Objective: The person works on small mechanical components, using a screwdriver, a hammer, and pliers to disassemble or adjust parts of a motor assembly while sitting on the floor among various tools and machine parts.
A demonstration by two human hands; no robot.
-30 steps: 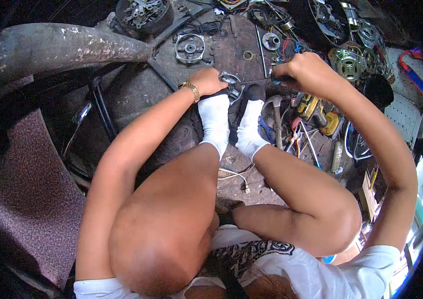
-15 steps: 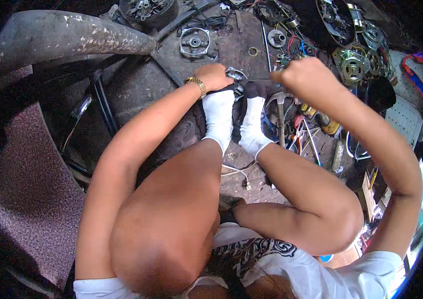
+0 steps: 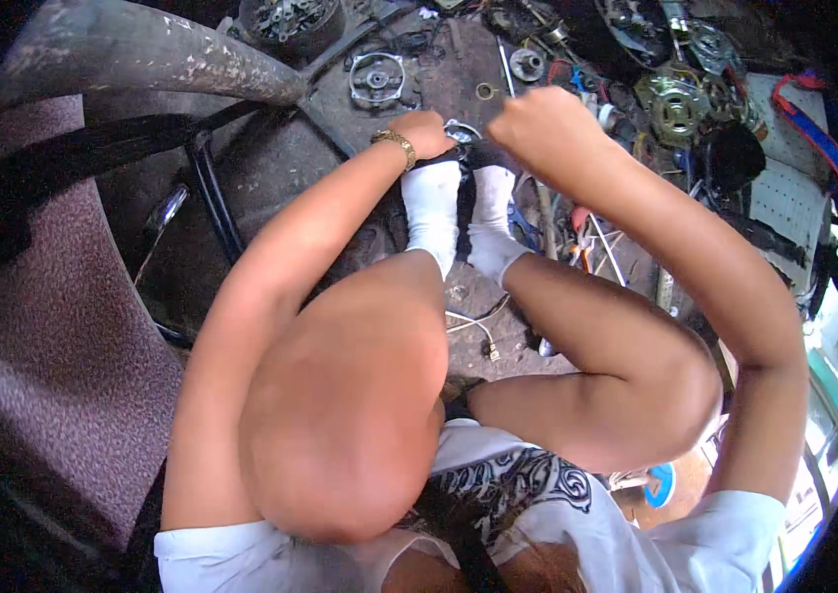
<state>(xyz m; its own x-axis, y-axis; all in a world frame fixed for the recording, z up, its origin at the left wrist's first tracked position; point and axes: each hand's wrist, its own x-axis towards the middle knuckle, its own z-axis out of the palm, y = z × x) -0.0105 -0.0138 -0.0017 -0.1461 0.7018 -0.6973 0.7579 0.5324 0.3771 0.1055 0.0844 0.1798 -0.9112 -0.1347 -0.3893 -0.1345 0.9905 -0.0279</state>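
Observation:
My left hand (image 3: 419, 134), below a wristwatch, is curled over the near left of a small round metal housing (image 3: 460, 130), which sits just beyond the toes of my white-socked feet (image 3: 431, 203) and is partly covered. My right hand (image 3: 547, 128) is closed in a fist above and right of the housing; what it grips is hidden. Beyond them lie another round metal housing with a central hub (image 3: 377, 79) and a small brass-coloured ring (image 3: 486, 91).
Metal parts (image 3: 676, 109) crowd the back right, with pliers (image 3: 582, 242) and a white cable (image 3: 478, 326) nearer me. A pot of small parts (image 3: 286, 20) sits at the back. A scuffed thick tube (image 3: 162, 54), black bars (image 3: 216, 208) and a speckled board (image 3: 63, 376) occupy the left.
My right hand has moved up and left, toward the small housing, over the last second. My left hand stays on the housing, sitting a little higher in the picture as the view shifts.

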